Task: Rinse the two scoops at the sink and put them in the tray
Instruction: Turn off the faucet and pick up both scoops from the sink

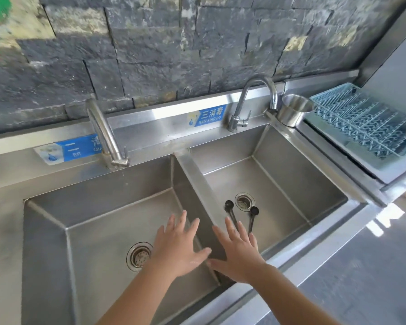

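Note:
Two black long-handled scoops lie side by side on the floor of the right sink basin [291, 160], beside its drain: the left scoop [230, 211] and the right scoop [253, 216]. My right hand [237, 252] hovers open above their handle ends, fingers spread, hiding the lower handles. My left hand [181, 245] is open too, over the divider and the left basin's near right corner. The blue drying tray [363, 120] sits on the counter at the far right. Neither hand holds anything.
A curved tap [256, 99] stands behind the right basin, a straight tap [106, 134] behind the left basin [103, 207]. A steel cup [293, 110] stands between the right tap and the tray. A dark stone wall runs behind.

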`<action>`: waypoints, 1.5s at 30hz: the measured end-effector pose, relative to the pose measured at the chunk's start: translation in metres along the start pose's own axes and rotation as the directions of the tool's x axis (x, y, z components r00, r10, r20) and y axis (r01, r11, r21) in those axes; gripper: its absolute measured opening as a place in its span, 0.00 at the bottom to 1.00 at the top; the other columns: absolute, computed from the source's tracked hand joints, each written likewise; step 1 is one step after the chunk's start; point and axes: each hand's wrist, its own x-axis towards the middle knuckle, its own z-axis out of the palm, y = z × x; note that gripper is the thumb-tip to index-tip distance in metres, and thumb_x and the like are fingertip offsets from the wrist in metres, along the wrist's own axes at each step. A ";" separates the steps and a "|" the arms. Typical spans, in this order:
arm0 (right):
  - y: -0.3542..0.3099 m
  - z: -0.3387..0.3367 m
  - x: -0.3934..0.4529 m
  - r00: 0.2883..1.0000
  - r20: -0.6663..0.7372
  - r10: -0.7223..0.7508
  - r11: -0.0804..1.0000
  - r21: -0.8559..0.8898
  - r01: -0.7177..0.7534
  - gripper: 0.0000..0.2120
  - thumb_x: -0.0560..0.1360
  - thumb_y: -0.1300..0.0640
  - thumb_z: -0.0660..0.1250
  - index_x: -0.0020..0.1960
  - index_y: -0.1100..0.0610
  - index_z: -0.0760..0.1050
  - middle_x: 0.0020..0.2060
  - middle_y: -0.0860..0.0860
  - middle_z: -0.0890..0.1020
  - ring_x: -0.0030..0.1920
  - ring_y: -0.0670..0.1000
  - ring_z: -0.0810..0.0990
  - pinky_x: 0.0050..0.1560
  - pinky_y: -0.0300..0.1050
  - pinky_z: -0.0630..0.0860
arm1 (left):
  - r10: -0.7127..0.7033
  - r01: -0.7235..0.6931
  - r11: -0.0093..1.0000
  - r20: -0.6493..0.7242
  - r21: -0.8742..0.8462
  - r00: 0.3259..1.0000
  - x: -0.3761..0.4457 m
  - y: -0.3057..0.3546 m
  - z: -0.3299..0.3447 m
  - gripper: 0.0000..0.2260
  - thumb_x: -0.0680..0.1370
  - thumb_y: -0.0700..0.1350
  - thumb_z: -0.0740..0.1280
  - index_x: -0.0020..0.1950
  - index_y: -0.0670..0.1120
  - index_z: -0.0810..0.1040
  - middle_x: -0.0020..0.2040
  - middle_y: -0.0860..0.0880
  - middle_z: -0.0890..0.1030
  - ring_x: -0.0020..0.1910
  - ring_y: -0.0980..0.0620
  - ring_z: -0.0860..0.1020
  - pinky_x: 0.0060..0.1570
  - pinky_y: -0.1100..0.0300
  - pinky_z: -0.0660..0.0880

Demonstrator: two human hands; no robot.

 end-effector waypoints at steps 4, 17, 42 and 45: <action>0.051 -0.008 0.007 0.999 0.021 0.031 0.999 0.023 -0.031 0.46 0.67 0.25 0.55 0.77 0.37 0.36 0.79 0.46 0.34 0.78 0.58 0.32 0.74 0.66 0.38 | 0.039 -0.039 0.999 0.009 0.021 0.999 0.032 0.043 0.001 0.41 0.67 0.75 0.47 0.77 0.58 0.50 0.81 0.47 0.46 0.79 0.40 0.47 0.72 0.41 0.55; 0.195 -0.045 0.069 0.989 0.150 -0.015 0.997 0.078 0.003 0.44 0.70 0.31 0.57 0.79 0.42 0.43 0.81 0.49 0.39 0.80 0.55 0.37 0.75 0.65 0.42 | -0.014 0.016 1.000 0.205 -0.012 0.979 0.146 0.168 0.034 0.39 0.70 0.71 0.52 0.78 0.58 0.49 0.81 0.48 0.48 0.79 0.41 0.48 0.74 0.44 0.53; 0.279 0.082 0.254 0.742 0.511 0.434 0.586 0.465 -0.664 0.16 0.71 0.57 0.66 0.58 0.56 0.73 0.50 0.55 0.81 0.57 0.59 0.80 0.49 0.43 0.72 | -0.461 0.689 0.518 0.513 -0.508 0.724 0.300 0.182 0.211 0.18 0.69 0.55 0.64 0.57 0.51 0.74 0.53 0.49 0.81 0.53 0.45 0.79 0.56 0.47 0.76; 0.284 0.101 0.267 0.705 0.536 0.464 0.542 0.458 -0.704 0.07 0.70 0.58 0.65 0.48 0.53 0.74 0.35 0.50 0.74 0.53 0.59 0.80 0.46 0.42 0.69 | -0.530 0.712 0.487 0.477 -0.506 0.701 0.317 0.176 0.231 0.17 0.72 0.50 0.65 0.58 0.45 0.76 0.54 0.44 0.80 0.54 0.43 0.78 0.56 0.47 0.76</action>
